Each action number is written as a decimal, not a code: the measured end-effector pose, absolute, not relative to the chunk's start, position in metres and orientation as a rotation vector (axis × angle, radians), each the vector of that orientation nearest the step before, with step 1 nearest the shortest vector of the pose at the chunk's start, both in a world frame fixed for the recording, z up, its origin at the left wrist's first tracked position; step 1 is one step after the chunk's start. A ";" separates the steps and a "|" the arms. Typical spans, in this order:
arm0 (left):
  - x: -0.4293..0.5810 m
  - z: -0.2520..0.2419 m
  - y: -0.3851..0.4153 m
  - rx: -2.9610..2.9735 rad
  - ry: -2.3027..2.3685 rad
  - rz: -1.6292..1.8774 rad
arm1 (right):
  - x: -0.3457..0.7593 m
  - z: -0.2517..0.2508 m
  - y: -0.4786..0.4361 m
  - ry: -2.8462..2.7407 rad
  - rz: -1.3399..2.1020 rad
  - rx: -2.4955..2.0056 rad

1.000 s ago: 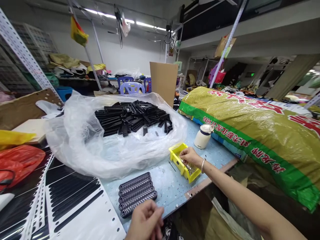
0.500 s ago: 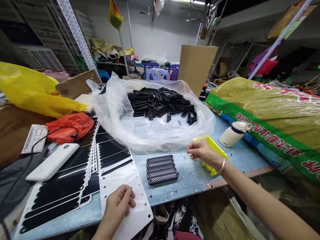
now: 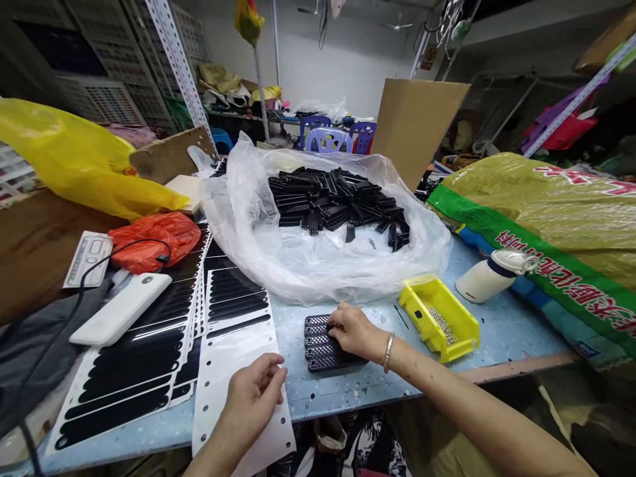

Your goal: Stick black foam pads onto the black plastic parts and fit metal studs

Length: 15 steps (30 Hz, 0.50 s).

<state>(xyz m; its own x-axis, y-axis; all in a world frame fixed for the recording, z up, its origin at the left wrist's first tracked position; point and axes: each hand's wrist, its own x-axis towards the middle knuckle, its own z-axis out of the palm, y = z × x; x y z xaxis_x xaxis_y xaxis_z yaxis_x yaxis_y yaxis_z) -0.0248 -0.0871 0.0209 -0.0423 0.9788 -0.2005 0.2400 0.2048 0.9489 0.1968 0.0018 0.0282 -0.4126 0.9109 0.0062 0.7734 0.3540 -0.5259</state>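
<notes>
A stack of black mesh-patterned strips (image 3: 320, 341) lies side by side on the blue table. My right hand (image 3: 354, 329) is over the right part of these strips, its fingers bent down onto them; whatever is between the fingertips is hidden. To the right stands a yellow bin (image 3: 437, 318) holding small metal pieces (image 3: 444, 324). My left hand (image 3: 258, 391) hovers at or rests on a white sheet (image 3: 233, 371) with black strips on its upper part, left of the mesh strips. Its fingers are loosely curled and apart, with nothing visible in them.
Behind, a clear plastic bag (image 3: 318, 275) holds a heap of black pieces (image 3: 338, 199). A white bottle (image 3: 491, 275) stands right, beside a large green-and-gold sack (image 3: 556, 225). Left are a white device (image 3: 122, 308), a red bag (image 3: 156, 242) and more strip sheets (image 3: 134, 371).
My right hand has moved left from the yellow bin to the mesh strips, uncovering the bin. The view has shifted slightly, and my left hand is a little nearer the strips.
</notes>
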 end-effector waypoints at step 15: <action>0.021 0.022 -0.013 1.964 1.503 0.815 | 0.241 0.021 0.010 -2.088 0.570 -1.569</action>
